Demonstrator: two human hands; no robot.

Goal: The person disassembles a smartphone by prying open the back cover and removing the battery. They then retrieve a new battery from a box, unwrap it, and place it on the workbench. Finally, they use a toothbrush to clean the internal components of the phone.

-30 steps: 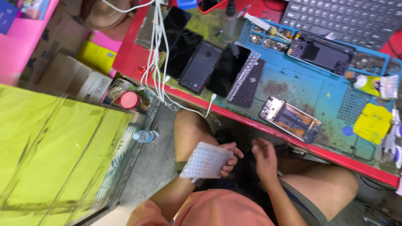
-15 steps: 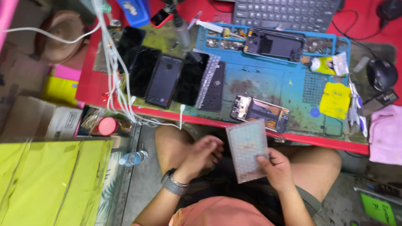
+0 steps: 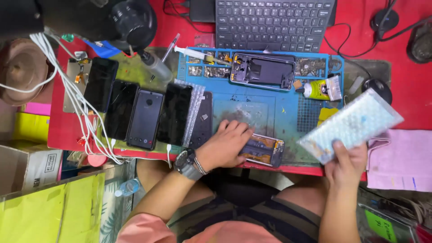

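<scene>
1. left hand (image 3: 227, 146) lay palm down on the blue work mat (image 3: 288, 112), fingers spread and curled over the near end of an opened phone (image 3: 263, 150) at the mat's front edge; it pressed the phone rather than gripped it.
2. right hand (image 3: 346, 164) was closed on the lower corner of a bubble-wrap pouch (image 3: 351, 126), held tilted above the mat's right side, apart from the table.
3. judging by how things lay, the opened phone had its back off and insides showing, so disassembly looked done; reassembly appeared left to do, and whatever the pouch held was not yet out.
4. count: five dark phones (image 3: 144, 117) lay side by side left of the mat, one phone frame (image 3: 263, 72) sat at the mat's far edge, one yellow glue bottle (image 3: 317, 90) beside it, one keyboard (image 3: 274, 22) beyond, one pink cloth (image 3: 400, 157) at right.
</scene>
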